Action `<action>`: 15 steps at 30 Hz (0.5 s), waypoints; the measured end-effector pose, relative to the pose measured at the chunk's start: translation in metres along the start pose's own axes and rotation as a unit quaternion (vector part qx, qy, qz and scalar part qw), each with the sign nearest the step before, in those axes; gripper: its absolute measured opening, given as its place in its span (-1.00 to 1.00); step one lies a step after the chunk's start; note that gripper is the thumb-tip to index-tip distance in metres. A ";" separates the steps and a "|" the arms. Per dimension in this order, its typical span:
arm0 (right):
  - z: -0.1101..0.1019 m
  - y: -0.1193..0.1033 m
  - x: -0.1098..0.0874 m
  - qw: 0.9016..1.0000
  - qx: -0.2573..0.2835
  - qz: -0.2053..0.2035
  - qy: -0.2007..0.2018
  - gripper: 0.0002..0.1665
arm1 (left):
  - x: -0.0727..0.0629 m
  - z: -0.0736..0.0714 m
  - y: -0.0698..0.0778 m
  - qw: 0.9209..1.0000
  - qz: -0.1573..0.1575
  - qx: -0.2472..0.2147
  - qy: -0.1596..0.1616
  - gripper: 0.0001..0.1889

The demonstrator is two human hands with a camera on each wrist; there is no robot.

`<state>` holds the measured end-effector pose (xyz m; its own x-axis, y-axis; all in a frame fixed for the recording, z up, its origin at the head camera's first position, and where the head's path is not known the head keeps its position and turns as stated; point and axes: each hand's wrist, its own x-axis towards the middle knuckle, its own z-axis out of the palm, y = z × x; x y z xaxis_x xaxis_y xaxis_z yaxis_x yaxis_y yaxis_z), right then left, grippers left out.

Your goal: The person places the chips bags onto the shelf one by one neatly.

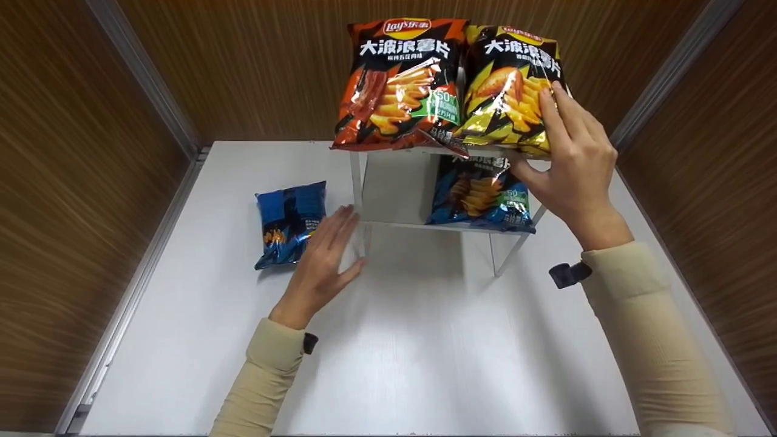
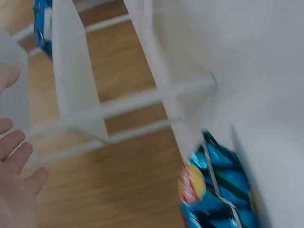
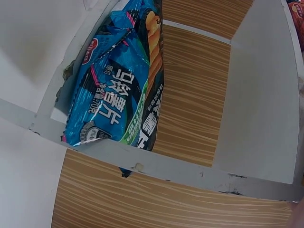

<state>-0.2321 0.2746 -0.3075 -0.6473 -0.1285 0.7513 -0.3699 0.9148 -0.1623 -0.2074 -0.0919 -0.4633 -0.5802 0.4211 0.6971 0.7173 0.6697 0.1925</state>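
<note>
My right hand (image 1: pixel 580 158) rests its fairly straight fingers on the right side of a yellow-and-black potato chip bag (image 1: pixel 510 91), its thumb near the top shelf's front edge. That bag stands beside a red-and-black chip bag (image 1: pixel 400 88) on the top tier of a white shelf rack (image 1: pixel 446 227). My left hand (image 1: pixel 322 261) is held with fingers extended by the rack's left leg, holding nothing; in the left wrist view the hand (image 2: pixel 16 175) shows at the edge. Just left of it a blue chip bag (image 1: pixel 288 212) lies on the white surface, partly covered by the fingers.
Another blue chip bag (image 1: pixel 482 194) sits on the rack's lower tier, at the right; the right wrist view shows this blue bag (image 3: pixel 111 85) leaning by the rack's side. Wood-grain panels (image 1: pixel 67 182) wall in the white tabletop (image 1: pixel 388 364) on the left, right and back.
</note>
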 end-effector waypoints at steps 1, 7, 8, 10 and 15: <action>0.000 0.000 0.000 1.000 0.000 0.000 0.000 -0.07 | -0.003 -0.002 -0.006 1.000 -0.016 -0.001 0.006 -0.17; 0.001 0.000 0.001 1.000 -0.002 -0.007 0.006 -0.08 | -0.018 -0.011 -0.039 0.992 -0.126 0.005 0.014 -0.10; 0.001 0.001 0.001 1.000 -0.002 -0.007 0.007 -0.08 | -0.020 -0.011 -0.044 0.990 -0.141 0.007 0.004 -0.09; 0.001 0.001 0.001 1.000 -0.002 -0.007 0.009 -0.08 | -0.024 -0.012 -0.054 0.985 -0.167 0.012 -0.027 -0.05; 0.001 0.001 0.000 1.000 0.001 -0.003 0.008 -0.07 | -0.034 -0.010 -0.075 0.968 -0.213 0.026 -0.132 0.04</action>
<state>-0.2331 0.2751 -0.3084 -0.6341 -0.1283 0.7625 -0.3757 0.9130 -0.1589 -0.2375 -0.1620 -0.4948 -0.9023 0.2370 0.3600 0.3747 0.8440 0.3837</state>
